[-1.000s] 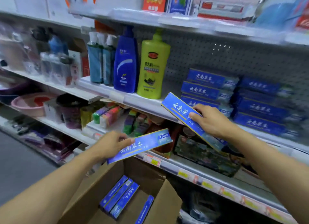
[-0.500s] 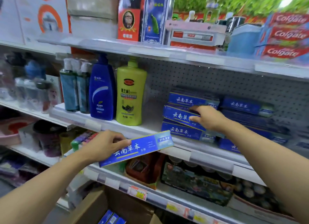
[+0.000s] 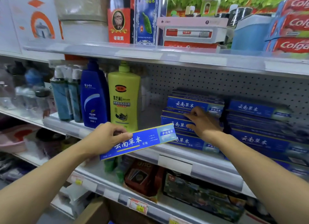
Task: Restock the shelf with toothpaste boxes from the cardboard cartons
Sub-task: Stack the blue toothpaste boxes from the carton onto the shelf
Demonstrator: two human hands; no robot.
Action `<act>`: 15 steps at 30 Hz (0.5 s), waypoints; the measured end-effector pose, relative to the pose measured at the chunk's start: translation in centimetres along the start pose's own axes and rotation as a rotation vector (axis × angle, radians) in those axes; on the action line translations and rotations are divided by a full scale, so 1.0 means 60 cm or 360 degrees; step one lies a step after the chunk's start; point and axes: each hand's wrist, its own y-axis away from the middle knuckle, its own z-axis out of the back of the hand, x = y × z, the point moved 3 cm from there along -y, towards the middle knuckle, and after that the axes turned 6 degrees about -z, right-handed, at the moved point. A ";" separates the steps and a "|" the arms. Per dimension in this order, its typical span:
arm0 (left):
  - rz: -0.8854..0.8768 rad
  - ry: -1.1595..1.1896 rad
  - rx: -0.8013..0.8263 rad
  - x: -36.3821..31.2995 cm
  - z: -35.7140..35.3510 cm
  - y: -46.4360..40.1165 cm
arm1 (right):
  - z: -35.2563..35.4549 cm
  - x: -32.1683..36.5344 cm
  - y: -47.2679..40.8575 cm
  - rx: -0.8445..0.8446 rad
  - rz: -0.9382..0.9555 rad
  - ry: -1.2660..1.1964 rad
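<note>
The toothpaste box (image 3: 138,141) in the left hand (image 3: 103,137) looks like smooth printed card with a slight sheen, and so do the stacked boxes (image 3: 192,105) on the shelf (image 3: 150,150). The shelf itself is white painted metal, its front edge faced with a clear glossy plastic strip (image 3: 200,167). Behind it, the back panel (image 3: 217,83) is matt perforated metal. The blue bottle (image 3: 94,96) and yellow-green bottle (image 3: 123,96) are glossy moulded plastic. The carton (image 3: 93,213) below is matt brown cardboard.

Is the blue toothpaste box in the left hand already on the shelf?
Not yet. The left hand grips the toothpaste box in the air, in front of the shelf edge.
</note>
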 end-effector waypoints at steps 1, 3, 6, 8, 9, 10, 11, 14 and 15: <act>0.0007 -0.0019 -0.0007 -0.001 0.003 -0.003 | -0.002 -0.001 -0.001 -0.0037 -0.0001 0.0033; 0.0008 -0.0041 -0.0018 -0.005 0.006 -0.009 | -0.006 -0.003 -0.002 -0.0054 0.0001 0.0105; -0.0009 -0.0043 -0.0038 -0.014 0.011 -0.018 | -0.006 -0.011 0.006 0.0026 -0.0010 0.0164; -0.0048 -0.0031 -0.0056 -0.027 0.014 -0.028 | 0.004 -0.023 0.015 0.0084 -0.0079 0.0136; -0.0070 -0.0034 -0.0062 -0.035 0.015 -0.034 | 0.012 -0.029 0.021 0.0103 -0.0101 0.0126; -0.0088 -0.0039 -0.0065 -0.044 0.016 -0.041 | 0.020 -0.033 0.028 0.0121 -0.0110 0.0122; -0.0102 -0.0037 -0.0069 -0.054 0.017 -0.051 | 0.027 -0.037 0.037 0.0137 -0.0108 0.0118; -0.0166 -0.0027 -0.0083 -0.089 0.017 -0.091 | 0.048 -0.047 0.065 0.0123 -0.0072 0.0109; -0.0201 -0.0038 -0.0107 -0.101 0.015 -0.108 | 0.054 -0.051 0.075 0.0105 -0.0058 0.0126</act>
